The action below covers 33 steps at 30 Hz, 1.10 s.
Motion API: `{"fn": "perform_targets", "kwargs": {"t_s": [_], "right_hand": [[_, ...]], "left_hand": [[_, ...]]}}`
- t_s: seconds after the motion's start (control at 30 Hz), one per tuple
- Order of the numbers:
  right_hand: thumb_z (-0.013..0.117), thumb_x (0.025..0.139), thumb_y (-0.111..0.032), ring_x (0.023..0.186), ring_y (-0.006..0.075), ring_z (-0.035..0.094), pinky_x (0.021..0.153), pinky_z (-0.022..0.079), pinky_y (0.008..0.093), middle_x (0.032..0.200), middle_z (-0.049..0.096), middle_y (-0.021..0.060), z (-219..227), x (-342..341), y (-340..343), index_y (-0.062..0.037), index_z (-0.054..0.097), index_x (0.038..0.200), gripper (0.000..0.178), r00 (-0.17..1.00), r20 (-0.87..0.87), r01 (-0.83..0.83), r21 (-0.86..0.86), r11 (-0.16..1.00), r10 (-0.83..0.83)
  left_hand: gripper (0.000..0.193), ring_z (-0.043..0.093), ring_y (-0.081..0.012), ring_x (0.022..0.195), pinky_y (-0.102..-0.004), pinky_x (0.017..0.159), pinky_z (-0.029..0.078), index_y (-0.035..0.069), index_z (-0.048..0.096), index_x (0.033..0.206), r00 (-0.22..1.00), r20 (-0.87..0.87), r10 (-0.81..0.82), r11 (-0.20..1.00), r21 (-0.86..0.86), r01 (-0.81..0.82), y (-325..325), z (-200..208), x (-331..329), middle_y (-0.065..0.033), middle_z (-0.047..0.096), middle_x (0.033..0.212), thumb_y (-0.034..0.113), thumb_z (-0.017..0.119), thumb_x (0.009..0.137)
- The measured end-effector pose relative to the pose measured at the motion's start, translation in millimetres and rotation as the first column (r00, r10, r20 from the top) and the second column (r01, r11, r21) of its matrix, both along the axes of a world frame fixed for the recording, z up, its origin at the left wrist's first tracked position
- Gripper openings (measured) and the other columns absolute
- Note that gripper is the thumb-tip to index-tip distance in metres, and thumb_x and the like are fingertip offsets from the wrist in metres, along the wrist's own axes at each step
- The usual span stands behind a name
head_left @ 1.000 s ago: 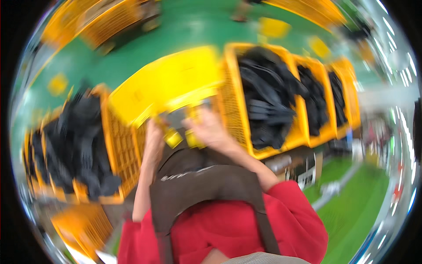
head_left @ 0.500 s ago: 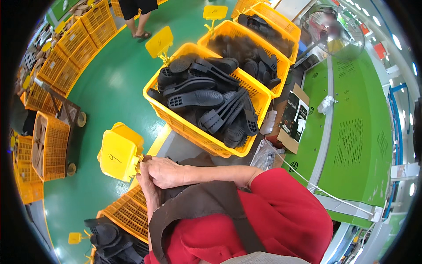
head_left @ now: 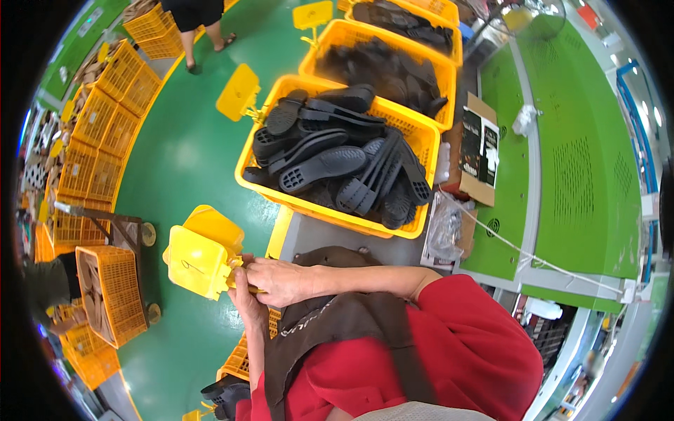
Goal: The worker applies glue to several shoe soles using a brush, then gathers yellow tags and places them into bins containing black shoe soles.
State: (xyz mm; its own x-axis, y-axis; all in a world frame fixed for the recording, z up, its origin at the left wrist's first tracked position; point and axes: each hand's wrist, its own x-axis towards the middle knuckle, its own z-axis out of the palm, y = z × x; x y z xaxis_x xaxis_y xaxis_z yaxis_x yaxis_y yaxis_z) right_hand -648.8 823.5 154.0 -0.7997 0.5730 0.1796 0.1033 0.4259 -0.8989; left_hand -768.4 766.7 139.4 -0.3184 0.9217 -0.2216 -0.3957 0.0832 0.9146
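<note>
My left hand (head_left: 247, 302) is closed round the tied ends of a bunch of yellow plastic tags (head_left: 200, 261), which fan out to its left. My right hand (head_left: 279, 282) pinches at the same ends, touching the left. A thin yellow strip pokes out below the right fingers; exactly what they grip is hidden. Ahead stands a yellow crate (head_left: 303, 201) heaped with black shoe soles (head_left: 323, 168). Another yellow tag (head_left: 239, 92) is fastened to its far left corner.
More sole-filled crates (head_left: 449, 67) stand behind. On the right are a green machine (head_left: 579, 161), a cardboard box (head_left: 479, 168) and a white cord (head_left: 523, 254). At left stand a trolley (head_left: 109, 214) and stacked crates (head_left: 98, 116). A person (head_left: 193, 21) walks at the far left.
My view has shifted, so the tags and both hands sit slightly lower and further right. Both hands stay together at the tag ends. The far person's legs have moved apart.
</note>
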Motion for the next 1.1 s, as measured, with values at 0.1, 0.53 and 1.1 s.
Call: {"fn": "perform_targets", "kwargs": {"t_s": [0.1, 0.53, 1.1], "right_hand": [[0.060, 0.076, -0.009, 0.099, 0.0378, 0.050, 0.089, 0.041, 0.0451, 0.103, 0.054, 0.0182, -7, 38, -3, -0.0009, 0.050, 0.109, 0.036, 0.984, -0.131, 0.120, 0.008, 0.993, -0.118], [0.058, 0.077, 0.002, 0.093, 0.0345, 0.057, 0.079, 0.048, 0.0366, 0.097, 0.058, 0.0155, -4, 289, -17, 0.0013, 0.056, 0.100, 0.023, 0.835, -0.292, 0.416, -0.219, 0.883, -0.466], [0.057, 0.075, -0.006, 0.085, 0.0397, 0.058, 0.073, 0.048, 0.0424, 0.091, 0.062, 0.0180, 11, 400, -54, -0.0028, 0.058, 0.100, 0.026, 0.719, -0.357, 0.606, -0.098, 0.789, -0.596]], "left_hand": [[0.043, 0.054, -0.0203, 0.104, -0.0347, 0.091, 0.043, 0.000, 0.045, 0.124, 0.998, -0.014, -0.056, 0.998, -0.029, 0.056, 7, 0, 32, -0.0122, 0.056, 0.114, 0.029, 0.054, 0.093], [0.041, 0.050, -0.0176, 0.107, -0.0305, 0.095, 0.037, 0.002, 0.041, 0.128, 0.973, -0.130, -0.189, 0.981, -0.060, 0.183, -4, 21, 263, -0.0080, 0.052, 0.119, 0.017, 0.055, 0.092], [0.034, 0.053, -0.0136, 0.096, -0.0276, 0.083, 0.044, 0.002, 0.047, 0.120, 0.809, -0.334, -0.484, 0.872, -0.100, 0.480, -17, 48, 372, -0.0045, 0.055, 0.110, 0.010, 0.058, 0.089]]}}
